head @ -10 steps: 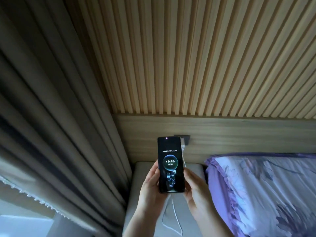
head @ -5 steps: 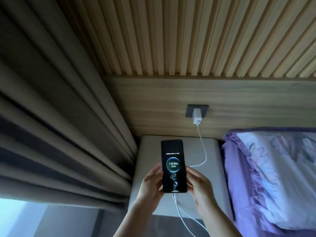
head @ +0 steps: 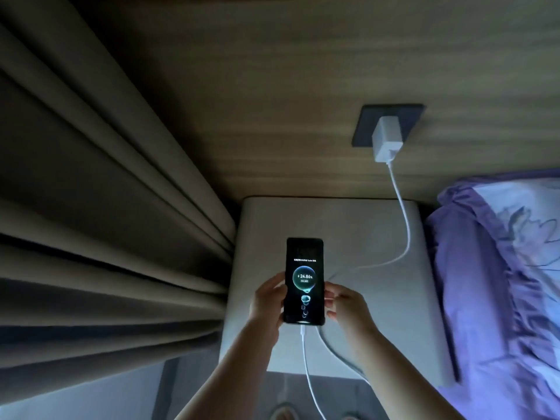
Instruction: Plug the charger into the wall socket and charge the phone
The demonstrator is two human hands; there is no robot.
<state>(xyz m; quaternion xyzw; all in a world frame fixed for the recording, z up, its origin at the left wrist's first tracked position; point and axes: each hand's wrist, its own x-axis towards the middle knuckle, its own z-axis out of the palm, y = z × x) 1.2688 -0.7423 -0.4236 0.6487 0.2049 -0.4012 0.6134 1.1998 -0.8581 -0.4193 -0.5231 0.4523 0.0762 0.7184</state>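
Held phone [head: 304, 280] upright at frame centre, top toward socket [head: 388, 125] holding charger [head: 387, 142]; left hand [head: 268, 301] fingers clamped on it, right hand [head: 345, 304] fingers touching its edge.

Home bedroom: bed [head: 500, 283], nightstand [head: 378, 298], drawn curtains [head: 106, 222].

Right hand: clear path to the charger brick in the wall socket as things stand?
Probably yes. The right hand only touches the phone edge with its fingers, while the left hand holds it. Nothing stands between it and the charger in the socket; only the cable hangs there.
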